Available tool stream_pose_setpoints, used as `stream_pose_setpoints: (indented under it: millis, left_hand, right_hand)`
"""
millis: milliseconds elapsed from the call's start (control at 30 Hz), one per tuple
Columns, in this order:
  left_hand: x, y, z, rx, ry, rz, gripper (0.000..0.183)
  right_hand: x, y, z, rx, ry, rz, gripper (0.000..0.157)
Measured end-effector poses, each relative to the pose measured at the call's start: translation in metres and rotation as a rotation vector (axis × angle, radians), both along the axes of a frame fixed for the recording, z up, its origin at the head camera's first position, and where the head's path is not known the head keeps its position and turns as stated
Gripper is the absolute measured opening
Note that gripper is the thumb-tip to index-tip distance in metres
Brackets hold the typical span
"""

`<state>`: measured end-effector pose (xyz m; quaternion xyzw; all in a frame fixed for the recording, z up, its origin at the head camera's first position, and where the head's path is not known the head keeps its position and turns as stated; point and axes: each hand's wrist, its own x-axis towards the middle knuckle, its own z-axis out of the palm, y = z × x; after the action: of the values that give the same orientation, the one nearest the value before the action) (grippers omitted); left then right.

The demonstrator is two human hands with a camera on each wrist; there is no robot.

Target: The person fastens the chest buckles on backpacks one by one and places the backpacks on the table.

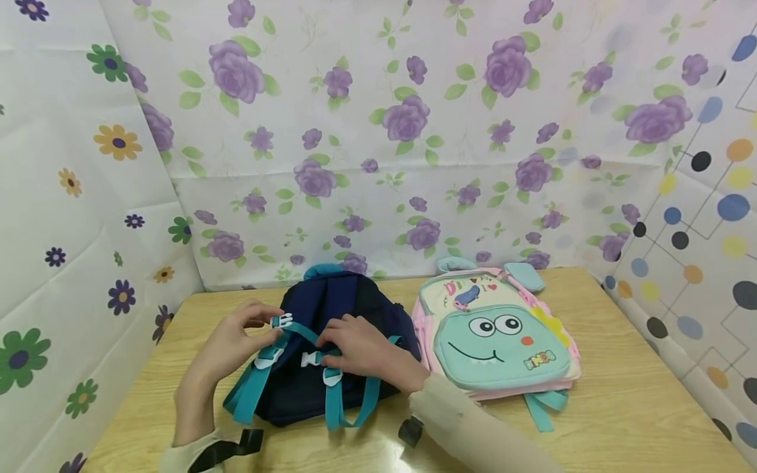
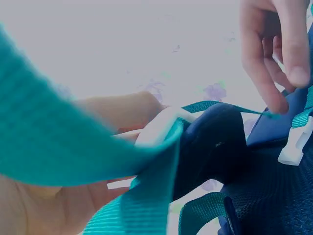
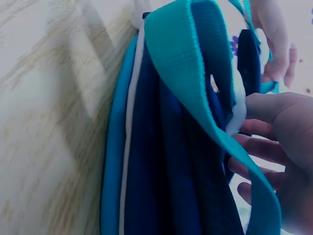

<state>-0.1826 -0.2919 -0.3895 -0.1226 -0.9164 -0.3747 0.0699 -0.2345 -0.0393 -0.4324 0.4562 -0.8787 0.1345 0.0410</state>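
Note:
A dark navy backpack [image 1: 349,282] lies on the table with its teal shoulder straps facing up. My left hand [image 1: 233,338] pinches a white buckle [image 1: 282,320] between thumb and fingers at the bag's left side. From that buckle a thin teal strap [image 1: 305,332] runs across to my right hand [image 1: 363,345], whose fingertips hold its other end. Just below the right fingers, a second white buckle piece [image 1: 310,359] rests on the bag, also seen as a white clip [image 2: 292,154] in the left wrist view. White adjusters [image 1: 332,376] sit on the shoulder straps.
A pink and mint backpack [image 1: 503,345] with a cartoon face lies right beside the navy one. The wooden table [image 1: 627,368] extends past both bags. Flower-patterned sheets [image 1: 367,217] stand behind and to the left, and a dotted sheet [image 1: 698,263] stands right.

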Motion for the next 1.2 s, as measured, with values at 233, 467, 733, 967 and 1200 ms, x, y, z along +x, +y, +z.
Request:
stream_pose_setpoints:
  millis: [233, 467, 733, 967, 1200]
  left_hand:
    - [-0.001, 0.000, 0.000, -0.005, 0.022, -0.012, 0.021]
    - [-0.002, -0.002, -0.001, -0.018, 0.022, -0.014, 0.020]
    - [-0.001, -0.002, -0.002, -0.002, -0.021, -0.015, 0.020]
    - [0.000, 0.000, -0.001, 0.008, -0.024, -0.033, 0.020]
    - [0.000, 0.000, 0.000, -0.001, -0.026, -0.029, 0.021]
  right_hand:
    - [0.000, -0.016, -0.003, 0.089, 0.055, -0.006, 0.029]
    - [-0.001, -0.023, -0.008, 0.136, 0.066, -0.013, 0.026]
    - [-0.001, -0.023, -0.010, 0.098, 0.049, 0.006, 0.021]
    - [0.001, -0.020, -0.011, 0.062, 0.020, 0.015, 0.022]
    - [0.004, -0.021, -0.014, 0.036, -0.006, -0.023, 0.023]
